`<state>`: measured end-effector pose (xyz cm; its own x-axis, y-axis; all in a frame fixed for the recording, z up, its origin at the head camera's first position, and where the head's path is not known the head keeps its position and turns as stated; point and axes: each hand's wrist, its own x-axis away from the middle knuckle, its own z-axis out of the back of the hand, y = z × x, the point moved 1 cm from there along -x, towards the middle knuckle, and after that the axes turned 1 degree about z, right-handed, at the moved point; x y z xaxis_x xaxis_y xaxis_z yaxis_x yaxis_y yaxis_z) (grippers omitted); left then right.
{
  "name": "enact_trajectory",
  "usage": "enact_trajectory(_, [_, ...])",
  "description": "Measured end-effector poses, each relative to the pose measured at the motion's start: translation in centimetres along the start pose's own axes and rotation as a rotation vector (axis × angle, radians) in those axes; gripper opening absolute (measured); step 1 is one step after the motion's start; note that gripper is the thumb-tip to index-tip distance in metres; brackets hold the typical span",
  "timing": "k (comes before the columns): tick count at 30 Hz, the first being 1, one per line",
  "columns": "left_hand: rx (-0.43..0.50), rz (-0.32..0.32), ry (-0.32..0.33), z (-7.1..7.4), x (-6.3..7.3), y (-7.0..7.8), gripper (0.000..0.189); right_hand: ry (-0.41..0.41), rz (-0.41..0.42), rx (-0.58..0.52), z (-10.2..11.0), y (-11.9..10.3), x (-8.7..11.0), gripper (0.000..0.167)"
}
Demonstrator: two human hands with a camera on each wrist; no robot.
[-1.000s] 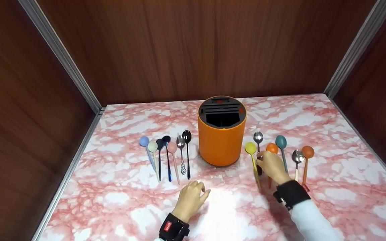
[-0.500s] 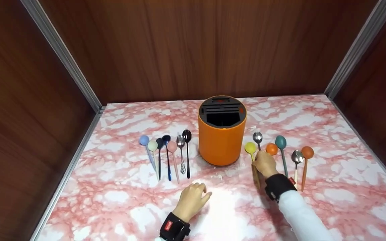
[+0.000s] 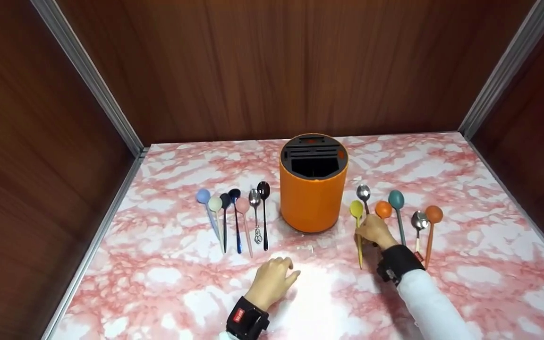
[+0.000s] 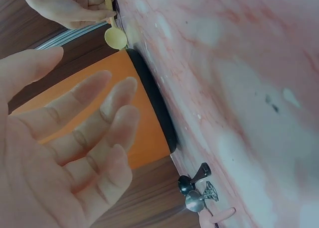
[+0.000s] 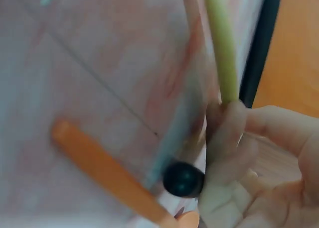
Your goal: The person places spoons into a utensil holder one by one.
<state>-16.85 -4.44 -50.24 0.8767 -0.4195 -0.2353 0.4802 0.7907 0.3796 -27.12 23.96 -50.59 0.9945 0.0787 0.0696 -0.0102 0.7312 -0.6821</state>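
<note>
I see right hand [image 3: 376,231] pinching yellow spoon [image 3: 360,246] by the handle; left hand [image 3: 272,283] loosely spread above table [image 3: 158,302].

No text is legible; behind your left hand [image 3: 270,282], the red label [image 3: 239,315] on your black wristband [image 3: 255,322] is too small to read.

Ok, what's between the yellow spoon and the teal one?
In the head view, a silver spoon and an orange spoon lie there, the right hand partly hiding both.
</note>
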Motion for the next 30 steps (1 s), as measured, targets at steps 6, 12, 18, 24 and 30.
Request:
enact_trajectory(6, [0.029, 0.014, -0.04, 0.2, -0.3, 0.0, 0.02, -0.074, -0.11, -0.372, 0.6, 0.3, 0.5, 0.011])
enact_trajectory(12, [0.093, 0.028, -0.089, 0.4, -0.6, 0.1, 0.022, -0.099, -0.164, -0.563, 1.1, 0.8, 1.3, 0.006])
enact_trajectory(18, [0.16, 0.045, -0.113, 0.5, -0.9, 0.0, 0.02, -0.105, -0.142, -0.652, 1.5, 0.9, 2.0, 0.019])
enact_trajectory(24, [0.219, 0.052, -0.155, 0.4, -1.4, 0.1, 0.019, -0.106, -0.148, -0.751, 1.9, 0.4, 2.8, 0.015])
enact_trajectory(30, [0.298, 0.064, -0.208, 0.3, -2.0, 0.4, 0.019, -0.114, -0.09, -0.765, 2.0, -0.9, 3.6, 0.016])
